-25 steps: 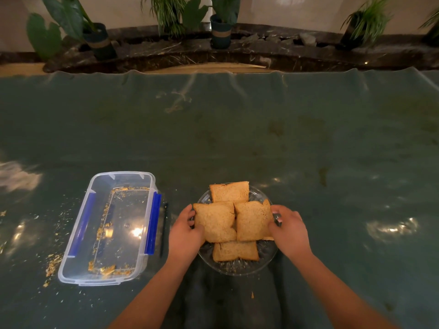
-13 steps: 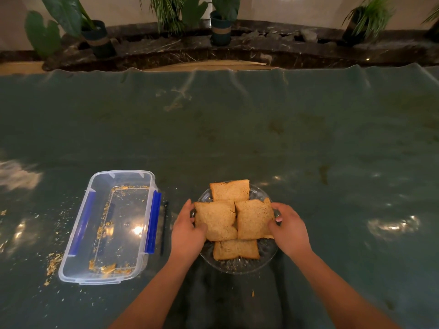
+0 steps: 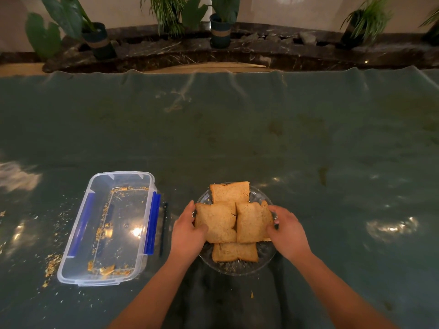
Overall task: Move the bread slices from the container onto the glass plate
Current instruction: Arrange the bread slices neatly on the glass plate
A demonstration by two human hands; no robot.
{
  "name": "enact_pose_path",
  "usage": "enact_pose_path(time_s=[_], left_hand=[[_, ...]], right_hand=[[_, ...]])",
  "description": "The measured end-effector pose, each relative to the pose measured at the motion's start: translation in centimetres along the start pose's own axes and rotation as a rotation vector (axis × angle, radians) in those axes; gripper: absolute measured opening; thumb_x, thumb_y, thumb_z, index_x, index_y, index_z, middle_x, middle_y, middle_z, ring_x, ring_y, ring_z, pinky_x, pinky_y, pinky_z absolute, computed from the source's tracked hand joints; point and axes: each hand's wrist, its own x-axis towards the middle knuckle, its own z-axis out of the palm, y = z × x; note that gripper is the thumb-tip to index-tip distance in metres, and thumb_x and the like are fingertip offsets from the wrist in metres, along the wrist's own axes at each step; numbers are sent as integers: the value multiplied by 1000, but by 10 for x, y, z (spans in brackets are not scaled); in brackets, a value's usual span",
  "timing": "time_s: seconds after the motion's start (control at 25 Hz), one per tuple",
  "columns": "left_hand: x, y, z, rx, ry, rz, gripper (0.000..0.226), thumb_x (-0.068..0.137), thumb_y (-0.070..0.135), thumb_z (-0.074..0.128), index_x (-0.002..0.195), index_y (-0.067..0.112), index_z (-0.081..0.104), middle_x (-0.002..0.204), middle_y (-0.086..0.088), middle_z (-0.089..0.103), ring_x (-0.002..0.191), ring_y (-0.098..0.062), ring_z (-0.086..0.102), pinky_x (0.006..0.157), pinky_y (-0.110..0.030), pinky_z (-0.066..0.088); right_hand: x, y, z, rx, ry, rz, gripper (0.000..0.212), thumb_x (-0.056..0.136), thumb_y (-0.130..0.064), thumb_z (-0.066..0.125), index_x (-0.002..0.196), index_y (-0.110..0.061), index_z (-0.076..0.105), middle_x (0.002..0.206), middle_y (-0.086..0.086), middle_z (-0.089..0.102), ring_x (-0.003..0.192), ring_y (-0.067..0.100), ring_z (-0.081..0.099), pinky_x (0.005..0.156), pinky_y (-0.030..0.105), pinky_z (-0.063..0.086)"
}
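Container [image 3: 107, 227]: clear tub with blue clips, at 9 o'clock of the plate, well apart from it – holds only crumbs, no slice visible inside
Plate [image 3: 237, 269]: glass, near the table's front edge, rim showing at 6 and 12 o'clock
Bread [image 3: 234, 222]: four slices visible, all on the plate – one at 12, one at 6, two side by side across the middle, overlapping the others
Progress: transfer judged done; what is left looks like tidying the pile only
Left hand [image 3: 188, 233]: at the plate's 9 o'clock, fingers curled round the rim, thumb lying on the left middle slice
Right hand [image 3: 286, 230]: at 3 o'clock, fingers curled at the rim, tips touching the right middle slice
Grip: whether either hand clasps the plate or only steadies the bread, cannot tell
Table [image 3: 308, 150]: green cover, crumbs scattered around the container
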Motion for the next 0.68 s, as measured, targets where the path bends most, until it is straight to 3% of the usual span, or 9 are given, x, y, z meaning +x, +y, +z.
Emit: enact_pose_path(time_s=[0.12,0.2,0.28,0.36,0.52,0.68], left_hand=[[-11,-5,-7,-3,40,33,65,80,33,64,141,35,40,133,14,52,124,-16,50,103,-50,46],[-18,-7,-9,33,50,100,49,79,40,63,125,46,47,119,26,52,118,-11,50,100,-42,44],[-20,-11,-6,197,78,192,42,84,34,64,124,38,51,123,15,55,119,-13,48,100,-37,40],[-19,-13,1,317,72,238,53,84,22,63,135,24,49,136,1,50,124,-17,44,102,-35,37],[-21,-8,8,271,63,181,59,81,17,62,138,20,46,138,-3,47,124,-18,43,102,-37,38],[-23,-14,5,361,63,241,56,82,16,64,137,17,50,139,-4,47,126,-20,43,106,-38,39]], right_hand=[[-4,5,1,38,24,-13,45,83,-13,62,128,-22,57,123,-1,61,102,16,59,86,38,54],[-8,9,2,27,60,-27,43,84,-14,63,127,-21,58,123,-2,61,104,15,56,87,35,51],[-12,9,4,-67,119,-107,42,83,-12,65,125,-17,61,126,-2,62,109,18,50,91,32,48],[-14,3,6,-181,127,-224,43,82,-12,66,124,-15,63,130,-2,61,112,20,47,93,34,48],[-14,-6,12,-275,84,-267,44,82,-14,66,125,-15,63,136,-2,58,115,23,47,98,35,47],[-13,-6,10,-226,102,-249,44,79,-12,70,123,-14,64,132,0,59,117,23,47,98,32,43]])
